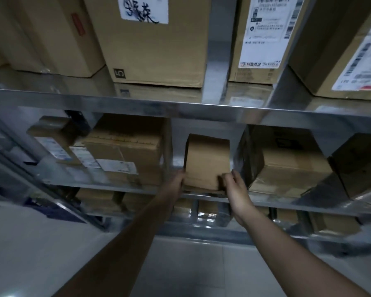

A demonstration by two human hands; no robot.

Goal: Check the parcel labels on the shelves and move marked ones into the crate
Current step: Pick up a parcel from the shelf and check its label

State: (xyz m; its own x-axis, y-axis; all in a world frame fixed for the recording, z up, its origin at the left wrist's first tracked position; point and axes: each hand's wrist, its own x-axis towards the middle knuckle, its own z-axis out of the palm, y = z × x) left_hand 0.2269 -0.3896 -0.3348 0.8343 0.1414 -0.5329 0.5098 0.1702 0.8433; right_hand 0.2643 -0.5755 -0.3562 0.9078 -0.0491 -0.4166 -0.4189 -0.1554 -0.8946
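Head view: small brown parcel (208, 159) is sitting on the middle steel shelf (73, 177). Left hand (175, 181) and right hand (236, 187) are gripping its lower corners.

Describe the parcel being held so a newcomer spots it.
On the middle metal shelf, find the labelled carton. Right of it stands the small upright box, left hand and right hand gripping its lower corners. It is narrower than its neighbours, no label showing.

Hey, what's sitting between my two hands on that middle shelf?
A small cardboard box; the left hand holds its lower left edge, the right hand its lower right corner, seen in the head view.
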